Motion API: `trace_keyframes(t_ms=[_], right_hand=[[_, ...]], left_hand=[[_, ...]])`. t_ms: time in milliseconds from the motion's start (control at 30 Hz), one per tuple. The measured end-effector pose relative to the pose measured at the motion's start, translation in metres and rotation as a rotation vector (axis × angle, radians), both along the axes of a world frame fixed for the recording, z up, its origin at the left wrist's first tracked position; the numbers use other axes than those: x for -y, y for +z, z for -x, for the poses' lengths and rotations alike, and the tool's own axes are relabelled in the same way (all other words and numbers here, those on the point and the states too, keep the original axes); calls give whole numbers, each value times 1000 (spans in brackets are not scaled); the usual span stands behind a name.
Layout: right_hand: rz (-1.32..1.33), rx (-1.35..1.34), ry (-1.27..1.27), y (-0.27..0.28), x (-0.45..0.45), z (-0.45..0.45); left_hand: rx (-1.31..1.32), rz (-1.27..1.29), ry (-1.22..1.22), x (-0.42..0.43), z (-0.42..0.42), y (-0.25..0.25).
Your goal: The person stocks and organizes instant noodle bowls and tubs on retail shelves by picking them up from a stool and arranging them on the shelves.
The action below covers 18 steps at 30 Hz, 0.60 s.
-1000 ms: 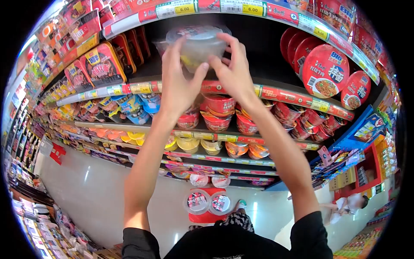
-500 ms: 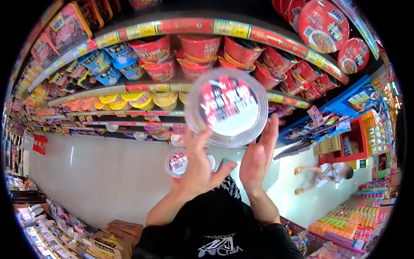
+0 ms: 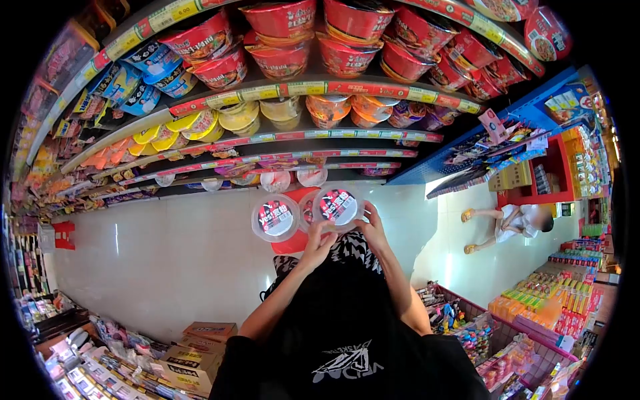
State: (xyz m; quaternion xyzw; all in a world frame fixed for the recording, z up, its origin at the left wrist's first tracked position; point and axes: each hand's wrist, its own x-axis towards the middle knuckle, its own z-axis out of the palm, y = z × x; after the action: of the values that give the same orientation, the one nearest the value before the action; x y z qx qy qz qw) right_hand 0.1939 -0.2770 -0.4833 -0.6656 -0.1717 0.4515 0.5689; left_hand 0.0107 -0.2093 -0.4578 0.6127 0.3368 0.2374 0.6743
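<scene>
Low in front of me, a round clear plastic tub (image 3: 339, 208) with a printed "yes!" label is between my two hands. My left hand (image 3: 319, 245) grips its near left rim, and my right hand (image 3: 373, 230) has its fingers round the right rim. A matching tub (image 3: 275, 219) stands just left of it. Between these two, another round tub (image 3: 307, 208) is partly covered by the held one. Beneath them part of a red surface (image 3: 288, 245) shows; its full shape is hidden.
Shelves ahead hold red noodle bowls (image 3: 347, 55), yellow bowls (image 3: 200, 127) and blue bowls (image 3: 140, 97). A blue rack (image 3: 427, 170) stands right, with a person (image 3: 520, 223) beyond. Cardboard boxes (image 3: 193, 363) lie behind left; a bin of goods (image 3: 460, 313) is behind right.
The tub has come down from close before my face to beside the other tubs, with both hands following it. My view has shifted, showing more of the lower shelves.
</scene>
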Motion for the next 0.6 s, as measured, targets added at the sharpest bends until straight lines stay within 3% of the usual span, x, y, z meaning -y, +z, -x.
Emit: trace_keyframes(t_ms=[67, 200, 367, 500, 600], right_hand=[[-2, 101, 49, -12, -2, 5], [-64, -43, 158, -22, -10, 5], [-86, -24, 154, -29, -13, 8], [-118, 60, 184, -42, -10, 11], [-129, 45, 222, -44, -12, 12]], left_hand=[[-35, -17, 8, 10, 7, -13], [-58, -10, 0, 12, 22, -36], [-64, 4, 2, 7, 33, -49], [-82, 48, 11, 6, 35, -46], [-146, -66, 1, 5, 37, -39]])
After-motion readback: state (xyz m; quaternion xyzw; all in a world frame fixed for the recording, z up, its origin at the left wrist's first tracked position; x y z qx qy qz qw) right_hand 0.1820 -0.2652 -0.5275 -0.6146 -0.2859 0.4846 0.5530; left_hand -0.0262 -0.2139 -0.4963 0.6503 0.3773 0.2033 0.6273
